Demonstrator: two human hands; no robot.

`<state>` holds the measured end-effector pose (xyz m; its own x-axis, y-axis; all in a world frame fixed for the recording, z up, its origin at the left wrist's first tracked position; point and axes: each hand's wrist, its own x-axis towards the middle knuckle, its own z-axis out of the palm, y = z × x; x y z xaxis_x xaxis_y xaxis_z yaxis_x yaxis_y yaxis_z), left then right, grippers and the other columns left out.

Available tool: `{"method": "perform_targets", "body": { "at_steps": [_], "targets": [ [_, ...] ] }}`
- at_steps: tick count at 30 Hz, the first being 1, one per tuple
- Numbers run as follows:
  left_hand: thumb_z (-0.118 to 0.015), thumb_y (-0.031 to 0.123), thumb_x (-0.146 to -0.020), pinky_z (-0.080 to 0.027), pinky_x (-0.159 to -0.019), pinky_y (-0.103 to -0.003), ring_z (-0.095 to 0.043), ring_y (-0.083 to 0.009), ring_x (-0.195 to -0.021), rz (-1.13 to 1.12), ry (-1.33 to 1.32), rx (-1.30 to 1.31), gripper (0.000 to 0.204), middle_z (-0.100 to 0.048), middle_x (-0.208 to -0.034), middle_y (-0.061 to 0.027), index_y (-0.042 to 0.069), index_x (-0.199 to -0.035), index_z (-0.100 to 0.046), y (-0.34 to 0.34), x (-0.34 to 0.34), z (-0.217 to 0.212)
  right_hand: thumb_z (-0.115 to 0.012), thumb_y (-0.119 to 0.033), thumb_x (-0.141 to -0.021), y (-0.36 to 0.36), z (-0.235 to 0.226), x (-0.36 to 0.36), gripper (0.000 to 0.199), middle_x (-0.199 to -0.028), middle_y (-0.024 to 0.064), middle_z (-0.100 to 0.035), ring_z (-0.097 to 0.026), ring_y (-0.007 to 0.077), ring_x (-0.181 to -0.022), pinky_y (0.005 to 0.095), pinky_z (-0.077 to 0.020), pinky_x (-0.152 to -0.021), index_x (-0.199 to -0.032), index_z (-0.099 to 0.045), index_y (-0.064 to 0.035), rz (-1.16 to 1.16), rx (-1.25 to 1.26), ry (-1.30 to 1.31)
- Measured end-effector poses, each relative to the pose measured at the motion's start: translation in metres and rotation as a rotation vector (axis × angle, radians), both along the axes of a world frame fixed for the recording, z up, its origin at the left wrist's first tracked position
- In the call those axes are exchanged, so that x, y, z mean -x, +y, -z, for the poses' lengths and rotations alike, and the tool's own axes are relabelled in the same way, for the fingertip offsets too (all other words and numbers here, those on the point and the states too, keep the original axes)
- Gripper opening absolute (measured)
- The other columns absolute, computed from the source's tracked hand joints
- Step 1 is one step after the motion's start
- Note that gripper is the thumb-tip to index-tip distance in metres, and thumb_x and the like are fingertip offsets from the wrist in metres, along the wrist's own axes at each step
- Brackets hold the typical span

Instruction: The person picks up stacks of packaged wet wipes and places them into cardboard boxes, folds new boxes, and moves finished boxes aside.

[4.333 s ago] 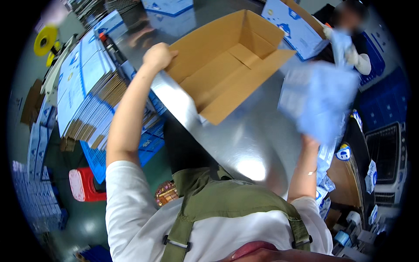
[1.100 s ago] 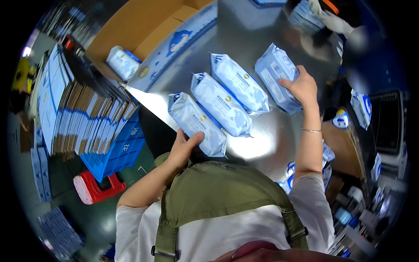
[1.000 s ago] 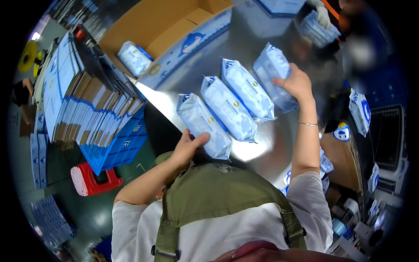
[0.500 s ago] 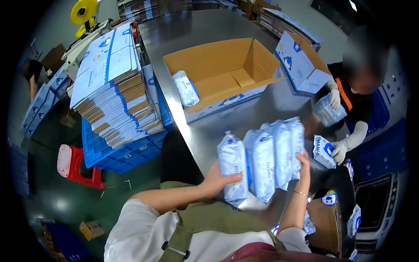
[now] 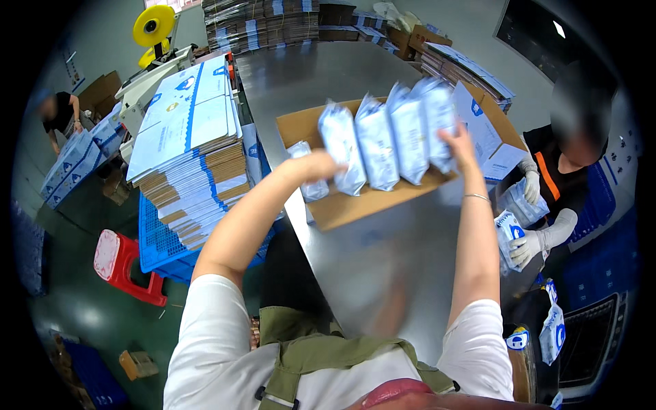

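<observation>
A row of several plump white-and-blue soft packs (image 5: 377, 147) is squeezed between my two hands, held over an open cardboard box (image 5: 342, 216). My left hand (image 5: 318, 168) presses the leftmost pack and my right hand (image 5: 458, 147) grips the rightmost, its fingers curled round the side. Inside the box, at its left end, lies one more soft pack (image 5: 298, 149), partly covered by my left hand. The held packs hide most of the box's inside. They are slightly blurred by motion.
The box stands on a metal table (image 5: 287, 72). At left, flattened cartons (image 5: 181, 130) are piled on a blue crate (image 5: 160, 249), near a red stool (image 5: 123, 263). A co-worker's gloved hand (image 5: 525, 249) holds a pack at right, beside another open box (image 5: 502, 137).
My hands have carried the row of packs forward, from the table's near side to over the open box. The co-worker's gloved hands have moved slightly with their packs.
</observation>
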<state>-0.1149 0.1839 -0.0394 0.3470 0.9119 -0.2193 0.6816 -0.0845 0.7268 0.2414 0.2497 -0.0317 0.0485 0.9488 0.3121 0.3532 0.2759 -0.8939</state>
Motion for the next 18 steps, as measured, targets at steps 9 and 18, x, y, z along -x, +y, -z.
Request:
{"method": "perform_targets", "body": {
  "at_steps": [9,18],
  "targets": [
    [-0.070,0.022,-0.076,-0.046,-0.091,-0.042,-0.058,-0.0363,-0.105,0.327,0.615,-0.592,0.054,-0.061,-0.112,-0.0191,0.001,-0.123,-0.054,-0.084,-0.032,0.043,-0.060,-0.033,-0.087,-0.103,0.079,0.018,0.039,-0.116,0.0151,-0.062,-0.055,0.0336,-0.112,0.0421,-0.0443,-0.094,-0.116,-0.063,-0.0063,0.020,0.088,-0.854],
    [-0.073,0.003,-0.064,-0.048,-0.085,-0.043,-0.062,-0.0321,-0.096,0.612,0.495,-0.560,0.044,-0.067,-0.100,-0.0158,0.008,-0.107,-0.067,-0.036,0.044,-0.008,-0.085,-0.027,-0.062,-0.414,0.102,0.045,0.055,-0.095,0.0148,-0.064,-0.063,0.0333,-0.079,0.0411,-0.0523,-0.073,-0.104,-0.062,0.0003,0.111,-0.463,-0.393]
  ]
}}
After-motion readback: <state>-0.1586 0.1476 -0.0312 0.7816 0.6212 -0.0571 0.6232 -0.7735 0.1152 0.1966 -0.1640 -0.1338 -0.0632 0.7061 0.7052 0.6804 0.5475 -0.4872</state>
